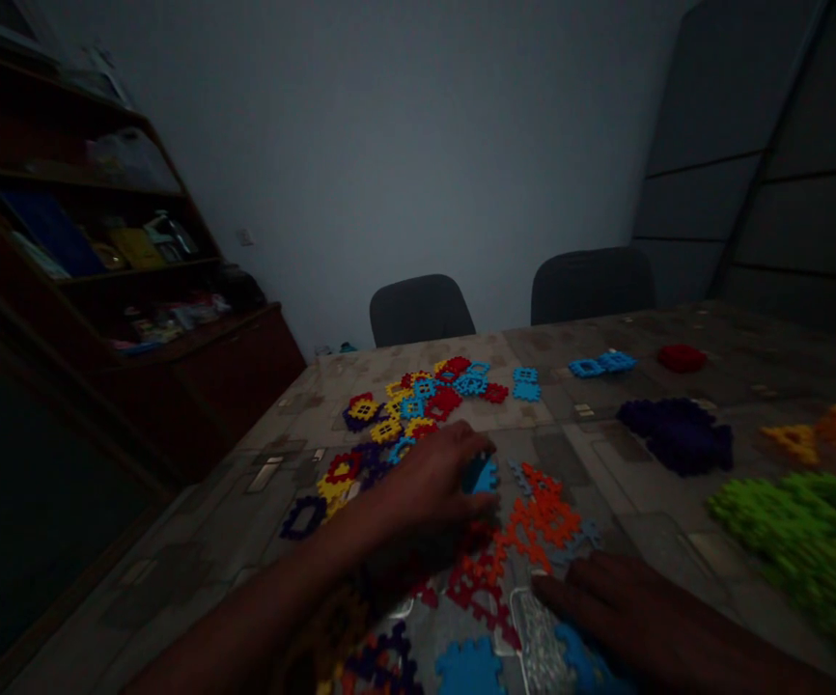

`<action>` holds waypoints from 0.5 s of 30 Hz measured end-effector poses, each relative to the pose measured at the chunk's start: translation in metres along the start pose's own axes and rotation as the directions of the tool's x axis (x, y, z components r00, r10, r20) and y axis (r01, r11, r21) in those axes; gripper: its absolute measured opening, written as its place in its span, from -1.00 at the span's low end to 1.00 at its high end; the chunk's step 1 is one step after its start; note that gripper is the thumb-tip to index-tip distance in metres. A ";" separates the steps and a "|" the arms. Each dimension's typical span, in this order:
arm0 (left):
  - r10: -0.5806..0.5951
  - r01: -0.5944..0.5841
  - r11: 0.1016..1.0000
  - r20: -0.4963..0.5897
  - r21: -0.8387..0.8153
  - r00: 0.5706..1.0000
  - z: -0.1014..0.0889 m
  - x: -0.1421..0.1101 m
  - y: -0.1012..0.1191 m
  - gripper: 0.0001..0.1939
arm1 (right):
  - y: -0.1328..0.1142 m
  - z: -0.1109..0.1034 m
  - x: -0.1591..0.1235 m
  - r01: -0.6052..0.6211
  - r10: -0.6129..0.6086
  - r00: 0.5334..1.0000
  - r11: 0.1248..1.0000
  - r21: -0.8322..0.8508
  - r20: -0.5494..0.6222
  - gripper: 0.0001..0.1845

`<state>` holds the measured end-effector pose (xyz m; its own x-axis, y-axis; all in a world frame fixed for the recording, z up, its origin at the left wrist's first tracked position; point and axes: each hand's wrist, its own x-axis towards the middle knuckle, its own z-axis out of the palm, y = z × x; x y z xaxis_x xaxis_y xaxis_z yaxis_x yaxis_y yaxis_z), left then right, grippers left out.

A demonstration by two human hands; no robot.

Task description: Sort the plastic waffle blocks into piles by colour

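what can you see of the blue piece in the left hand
The blue piece is a small, flat, plastic-looking tile with notched, toothed edges. The left hand pinches it at the fingertips, covering its left part. It is just above the table, next to the orange pieces. In the dim light, finer detail cannot be made out.

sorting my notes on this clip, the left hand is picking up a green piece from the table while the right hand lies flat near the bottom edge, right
Not quite. In the head view the left hand grips a blue piece, not a green one; the green pieces sit in a pile far to the right, untouched. The rest holds: the right hand lies flat on the table near the bottom edge.
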<state>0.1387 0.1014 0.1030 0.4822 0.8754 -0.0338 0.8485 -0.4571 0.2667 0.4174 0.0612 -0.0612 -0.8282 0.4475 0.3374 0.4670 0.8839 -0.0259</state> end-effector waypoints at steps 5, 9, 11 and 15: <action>-0.089 0.103 0.984 0.097 -0.149 0.991 0.035 -0.087 0.028 -0.49 | 0.000 -0.005 0.003 -0.039 0.029 0.994 0.995 0.095 0.105 0.06; -0.054 0.066 0.996 0.181 -0.056 0.982 0.069 -0.105 0.030 -0.30 | -0.009 -0.021 0.003 -0.118 0.099 0.987 0.980 0.158 0.127 0.20; -0.048 0.052 0.998 0.165 -0.022 0.985 0.079 -0.105 0.028 -0.27 | -0.015 -0.035 0.003 -0.139 0.120 0.986 0.976 0.167 0.118 0.23; 0.040 -0.039 0.999 0.033 -0.026 0.999 0.095 -0.110 0.017 -0.28 | -0.017 -0.047 0.004 -0.127 0.109 0.988 0.977 0.170 0.109 0.20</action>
<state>0.1209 -0.0174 0.0195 0.5223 0.8510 -0.0546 0.8233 -0.4865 0.2924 0.4207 0.0410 -0.0151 -0.8011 0.5533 0.2283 0.5085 0.8303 -0.2282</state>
